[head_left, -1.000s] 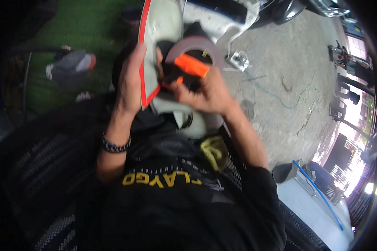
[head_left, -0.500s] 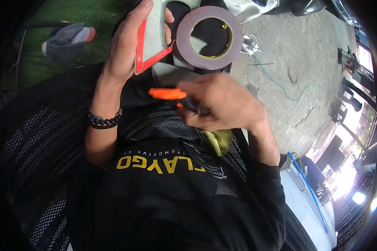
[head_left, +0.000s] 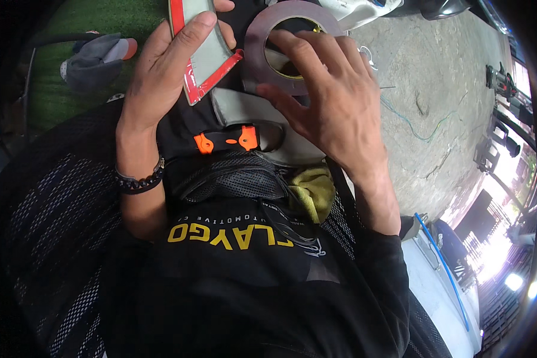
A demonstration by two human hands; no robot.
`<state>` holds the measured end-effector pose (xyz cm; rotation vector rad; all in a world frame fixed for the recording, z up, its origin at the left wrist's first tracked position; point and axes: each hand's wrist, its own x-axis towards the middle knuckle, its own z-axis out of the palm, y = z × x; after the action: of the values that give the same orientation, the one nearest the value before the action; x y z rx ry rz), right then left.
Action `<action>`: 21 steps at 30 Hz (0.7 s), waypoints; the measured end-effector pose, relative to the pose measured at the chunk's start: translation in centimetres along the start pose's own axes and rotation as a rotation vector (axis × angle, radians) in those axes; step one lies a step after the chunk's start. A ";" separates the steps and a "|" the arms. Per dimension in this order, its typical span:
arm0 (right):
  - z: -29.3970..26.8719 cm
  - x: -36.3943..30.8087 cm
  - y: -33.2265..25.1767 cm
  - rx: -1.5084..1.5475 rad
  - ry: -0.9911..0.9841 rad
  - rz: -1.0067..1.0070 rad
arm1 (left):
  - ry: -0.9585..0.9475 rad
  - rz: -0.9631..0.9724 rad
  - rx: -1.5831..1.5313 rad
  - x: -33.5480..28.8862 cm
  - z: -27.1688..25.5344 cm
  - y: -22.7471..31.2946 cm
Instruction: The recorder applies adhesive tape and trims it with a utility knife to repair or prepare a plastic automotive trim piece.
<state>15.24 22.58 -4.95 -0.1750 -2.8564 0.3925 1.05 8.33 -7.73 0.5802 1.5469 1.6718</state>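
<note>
My left hand (head_left: pixel 164 71) grips a pale grey curved trim piece (head_left: pixel 212 56) with its thumb across the face. Red-backed tape strips (head_left: pixel 215 76) run along the piece's edges. To the right, my right hand (head_left: pixel 334 89) is on a wide roll of tape (head_left: pixel 258 36), its thumb on the near rim and fingers reaching into the hole. On my lap below lies an orange-and-black hand tool (head_left: pixel 247 138), whose exact kind I cannot make out. Another grey curved piece (head_left: pixel 235 107) rests between the tool and the roll, partly covered by my right hand.
A yellow-green cloth (head_left: pixel 313 194) is tucked beside a black mesh pouch (head_left: pixel 232 179) at my waist. A grey cap (head_left: pixel 95 62) lies on green turf to the left. Thin wire (head_left: pixel 409 131) trails across the concrete floor (head_left: pixel 453 77) at right.
My right hand has put the orange-and-black tool down on my lap and moved up onto the tape roll. My left hand has shifted slightly left with the trim piece, which has turned.
</note>
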 end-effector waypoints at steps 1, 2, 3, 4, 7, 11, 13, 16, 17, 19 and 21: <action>-0.1 0.0 -0.5 -0.019 -0.063 0.046 | 0.035 0.014 0.050 -0.1 0.0 0.3; 0.5 0.1 -0.7 -0.016 -0.059 0.050 | 0.031 0.013 0.055 -0.1 -0.2 0.7; 1.4 0.0 -0.9 -0.022 -0.061 0.035 | 0.034 -0.018 0.177 -0.1 -0.5 1.2; 2.1 0.0 -1.0 -0.028 -0.062 0.021 | 0.037 -0.048 0.300 -0.1 -0.8 1.6; 3.0 0.6 -1.1 -0.009 -0.030 0.025 | 0.044 -0.072 0.332 -0.1 -1.0 1.9; 3.8 1.4 -1.0 0.012 -0.015 -0.019 | 0.050 -0.043 0.361 0.1 -1.1 2.4; 3.4 1.6 -1.4 0.053 -0.005 -0.012 | 0.102 -0.008 0.409 0.0 -1.6 2.1; 2.2 2.0 -2.5 0.137 -0.040 0.044 | 0.126 -0.018 0.393 -0.3 -1.8 2.7; 1.8 2.2 -2.9 0.180 -0.081 0.092 | 0.125 -0.016 0.396 -0.5 -1.7 2.9; 0.7 2.5 -3.2 0.109 -0.082 0.067 | 0.127 -0.030 0.449 -0.7 -1.4 3.3; -0.2 2.8 -3.2 0.041 -0.084 0.042 | 0.132 0.028 0.508 -1.0 -0.8 3.7</action>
<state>12.36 19.96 -3.22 -0.2155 -2.9283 0.4776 0.20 7.16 -4.07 0.7619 2.0877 1.3538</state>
